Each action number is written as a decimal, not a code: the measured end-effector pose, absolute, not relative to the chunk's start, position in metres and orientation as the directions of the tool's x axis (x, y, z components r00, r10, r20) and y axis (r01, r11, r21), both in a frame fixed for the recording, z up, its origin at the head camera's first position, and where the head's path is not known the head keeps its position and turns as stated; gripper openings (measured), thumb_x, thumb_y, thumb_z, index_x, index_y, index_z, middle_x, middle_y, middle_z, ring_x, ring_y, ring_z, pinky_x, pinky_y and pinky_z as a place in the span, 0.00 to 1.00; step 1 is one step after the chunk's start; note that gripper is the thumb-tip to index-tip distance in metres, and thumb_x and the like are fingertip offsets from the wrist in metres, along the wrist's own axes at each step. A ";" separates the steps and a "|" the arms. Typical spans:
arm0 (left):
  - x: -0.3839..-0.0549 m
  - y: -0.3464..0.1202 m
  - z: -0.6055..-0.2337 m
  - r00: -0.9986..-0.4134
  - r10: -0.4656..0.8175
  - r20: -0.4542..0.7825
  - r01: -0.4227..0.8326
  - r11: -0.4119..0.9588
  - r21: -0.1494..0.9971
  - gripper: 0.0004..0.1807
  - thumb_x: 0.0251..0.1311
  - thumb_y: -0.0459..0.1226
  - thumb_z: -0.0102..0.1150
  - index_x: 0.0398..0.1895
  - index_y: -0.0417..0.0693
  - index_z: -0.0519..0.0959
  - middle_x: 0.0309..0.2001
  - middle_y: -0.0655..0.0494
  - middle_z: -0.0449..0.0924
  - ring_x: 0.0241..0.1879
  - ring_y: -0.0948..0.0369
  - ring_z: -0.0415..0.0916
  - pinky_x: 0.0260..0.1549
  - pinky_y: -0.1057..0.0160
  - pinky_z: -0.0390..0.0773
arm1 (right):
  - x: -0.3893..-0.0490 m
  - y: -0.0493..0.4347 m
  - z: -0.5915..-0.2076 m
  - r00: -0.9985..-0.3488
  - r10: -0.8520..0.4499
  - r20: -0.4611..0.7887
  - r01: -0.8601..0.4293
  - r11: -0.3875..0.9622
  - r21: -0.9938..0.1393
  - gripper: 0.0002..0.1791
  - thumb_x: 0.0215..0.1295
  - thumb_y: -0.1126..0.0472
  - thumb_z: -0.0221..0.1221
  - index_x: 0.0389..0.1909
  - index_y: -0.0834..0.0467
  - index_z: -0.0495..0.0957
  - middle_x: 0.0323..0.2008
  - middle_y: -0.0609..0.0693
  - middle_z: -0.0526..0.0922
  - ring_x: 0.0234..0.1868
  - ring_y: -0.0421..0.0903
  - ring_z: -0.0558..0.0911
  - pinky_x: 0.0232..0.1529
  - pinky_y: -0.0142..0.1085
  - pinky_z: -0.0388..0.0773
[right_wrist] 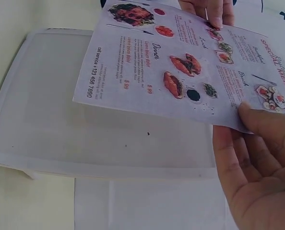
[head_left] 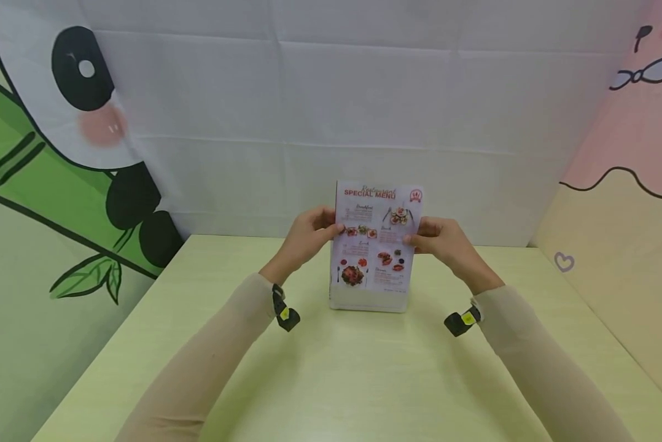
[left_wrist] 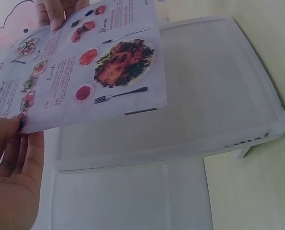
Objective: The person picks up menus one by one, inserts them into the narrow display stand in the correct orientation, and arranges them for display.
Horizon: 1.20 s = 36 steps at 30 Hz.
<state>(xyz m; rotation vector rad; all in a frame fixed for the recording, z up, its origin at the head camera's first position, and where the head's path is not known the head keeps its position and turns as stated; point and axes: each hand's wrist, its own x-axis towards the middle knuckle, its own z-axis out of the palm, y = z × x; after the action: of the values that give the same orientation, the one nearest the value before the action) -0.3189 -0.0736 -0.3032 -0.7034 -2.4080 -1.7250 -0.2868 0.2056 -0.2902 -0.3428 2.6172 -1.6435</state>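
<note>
A printed menu sheet (head_left: 383, 245), headed "Special Menu" with food pictures, is held up between my two hands. My left hand (head_left: 306, 236) pinches its left edge, thumb on the printed face and fingers behind. On the opposite edge, my right hand (head_left: 444, 242) pinches it the same way. Behind the sheet is a white stand (left_wrist: 214, 72) with a raised rim and small feet; in the head view only its lower strip shows beneath the paper. Both wrist views show the sheet's lower end lifted away from the stand's pale panel (right_wrist: 51, 96).
The stand rests on a pale yellow-green table (head_left: 353, 380). A white creased backdrop (head_left: 364, 98) rises behind the table's far edge. Cartoon-printed panels flank it, a green one (head_left: 32, 344) at left and a pink and cream one (head_left: 629, 245) at right.
</note>
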 end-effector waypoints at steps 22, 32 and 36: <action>-0.332 -0.069 -0.270 -0.859 0.238 0.453 0.501 0.212 0.839 0.11 0.64 0.35 0.59 0.47 0.39 0.77 0.46 0.46 0.80 0.44 0.55 0.78 0.47 0.54 0.80 | -0.301 0.204 -0.257 -0.970 -0.157 0.187 -0.237 0.421 -0.876 0.18 0.65 0.59 0.61 0.52 0.65 0.76 0.51 0.59 0.82 0.43 0.43 0.84 0.53 0.41 0.79; -0.335 -0.069 -0.263 -0.861 0.232 0.453 0.495 0.171 0.852 0.14 0.65 0.34 0.57 0.52 0.39 0.76 0.50 0.45 0.80 0.46 0.56 0.78 0.47 0.60 0.81 | -0.309 0.203 -0.256 -0.969 -0.123 0.213 -0.243 0.343 -0.908 0.16 0.65 0.64 0.60 0.51 0.67 0.77 0.46 0.56 0.85 0.39 0.41 0.85 0.47 0.37 0.82; -0.336 -0.070 -0.261 -0.852 0.259 0.455 0.501 0.151 0.852 0.18 0.66 0.32 0.55 0.58 0.41 0.75 0.51 0.44 0.79 0.48 0.54 0.79 0.47 0.60 0.81 | -0.311 0.204 -0.253 -0.967 -0.102 0.234 -0.255 0.332 -0.908 0.14 0.65 0.65 0.60 0.50 0.68 0.77 0.42 0.51 0.86 0.38 0.40 0.85 0.44 0.34 0.82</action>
<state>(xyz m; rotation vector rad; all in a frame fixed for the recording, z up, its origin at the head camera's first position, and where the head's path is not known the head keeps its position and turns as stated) -0.3358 -0.0697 -0.2610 -0.7467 -2.2218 -1.7752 -0.3114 0.2041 -0.2533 -0.3606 2.6707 -1.8637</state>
